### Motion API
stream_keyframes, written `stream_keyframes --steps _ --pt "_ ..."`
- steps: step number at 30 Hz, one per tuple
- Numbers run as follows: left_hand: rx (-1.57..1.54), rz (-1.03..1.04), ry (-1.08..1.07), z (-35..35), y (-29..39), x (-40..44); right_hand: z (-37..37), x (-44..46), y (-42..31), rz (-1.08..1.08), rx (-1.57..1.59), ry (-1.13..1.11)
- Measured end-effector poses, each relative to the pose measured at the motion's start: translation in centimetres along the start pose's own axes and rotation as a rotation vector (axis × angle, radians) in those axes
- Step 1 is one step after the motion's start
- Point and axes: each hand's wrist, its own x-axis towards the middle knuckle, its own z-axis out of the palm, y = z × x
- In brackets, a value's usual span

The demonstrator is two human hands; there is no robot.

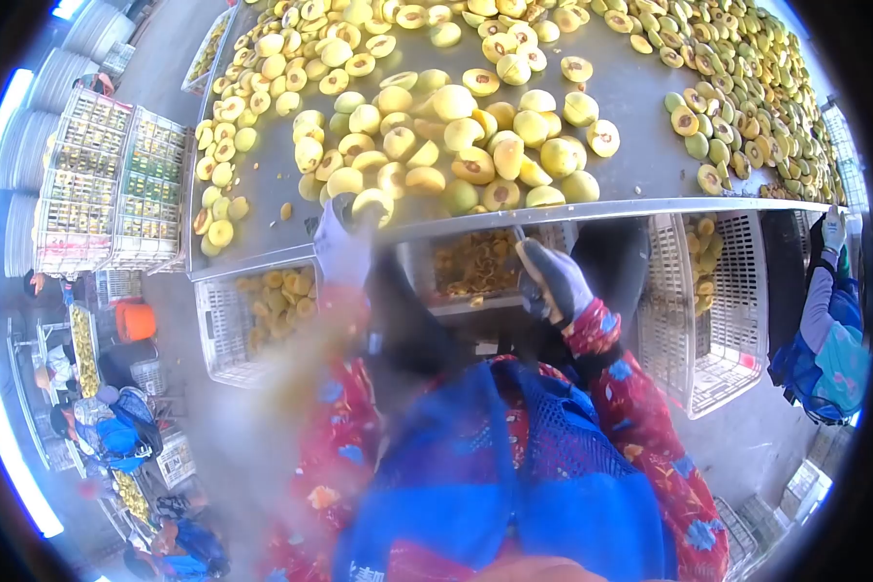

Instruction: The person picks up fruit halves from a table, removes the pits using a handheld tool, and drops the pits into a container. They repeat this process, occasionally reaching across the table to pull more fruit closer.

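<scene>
My left hand (342,247), in a pale glove, is at the table's front edge, its fingers closed about a yellow fruit half (372,205); motion blur softens its outline. My right hand (556,278), in a grey and white glove, is lower and to the right, over the gap below the edge. Its fingers are wrapped round a small tool (520,234), of which only a thin tip shows. Just beyond the hands lies a heap of yellow-green fruit halves (472,165), several with brown stones or hollows showing.
The metal table (630,126) carries more halves, with a large pile (747,107) at right. Below its edge are a crate of brown scraps (475,267) and white crates (228,330) (727,320) with fruit. Stacked crates (107,184) stand left. Co-workers (829,330) (116,427) are on both sides.
</scene>
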Motion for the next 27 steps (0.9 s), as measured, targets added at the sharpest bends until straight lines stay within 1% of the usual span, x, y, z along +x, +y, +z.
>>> stream_keyframes --steps 1,2,3,4,6,7,8,10,11,12,13,15,16,18,19,20,21,23,24,27 --pt "-0.18 0.02 0.066 0.3 1.0 -0.9 0.5 -0.6 -0.2 -0.007 -0.052 -0.026" --pt "-0.598 -0.126 0.013 0.5 2.8 -2.1 0.9 -1.6 -0.4 -0.003 -0.101 -0.05" --pt "-0.651 -0.088 -0.08 0.8 2.9 -3.0 1.6 -2.4 -1.0 -0.006 -0.153 -0.078" --pt "-0.702 -0.047 -0.167 0.8 2.8 -4.0 2.7 -3.5 -2.2 0.045 -0.254 -0.039" --pt "-0.664 -0.09 -0.283 1.9 2.2 -6.2 3.5 -3.6 -1.0 -0.198 -0.456 -0.054" --pt "-0.312 0.218 -0.247 1.6 3.2 -7.1 3.8 -3.7 -0.6 -0.325 -0.551 -0.057" --pt "0.039 0.497 -0.106 1.4 4.2 -8.0 4.1 -3.8 -0.3 -0.531 -0.701 -0.072" --pt "0.017 0.531 -0.057 1.1 6.5 -9.3 4.9 -4.4 0.2 -0.649 -0.776 -0.049" --pt "-0.267 0.328 -0.229 1.0 7.9 -9.4 5.3 -4.5 0.3 -0.709 -0.815 -0.04" --pt "-0.617 0.067 -0.342 0.9 9.3 -9.5 5.5 -4.6 0.2 -0.59 -0.876 -0.043" --pt "-0.89 -0.2 -0.366 0.9 10.7 -9.6 5.6 -4.6 0.4 -0.599 -0.901 -0.041" --pt "-1.06 -0.417 -0.412 0.6 11.9 -9.8 5.6 -4.6 1.1 -0.616 -0.95 -0.036" --pt "-1.021 -0.454 -0.413 0.6 11.7 -10.0 5.5 -4.6 1.5 -0.619 -0.913 -0.038" --pt "-0.938 -0.352 -0.366 2.4 9.2 -10.5 5.5 -4.5 2.0 -0.628 -0.841 -0.039" --pt "-0.896 -0.302 -0.341 3.1 8.1 -10.9 5.8 -4.9 1.5 -0.47 -0.75 -0.076" --pt "-0.712 -0.221 -0.2 2.2 11.0 -11.0 6.3 -5.5 0.3 -0.314 -0.656 -0.112" --pt "-0.788 -0.252 -0.225 2.5 11.1 -11.1 6.6 -5.8 -0.4 -0.16 -0.56 -0.148" --pt "-0.94 -0.316 -0.274 3.0 10.6 -11.2 6.3 -5.7 -0.6 0.069 -0.256 -0.232" --pt "-0.869 -0.176 -0.209 3.4 10.3 -11.4 6.0 -5.6 -0.7 0.182 -0.103 -0.27" --pt "-0.747 -0.098 -0.205 3.5 10.3 -11.3 4.4 -4.2 0.5 0.503 0.399 -0.434"
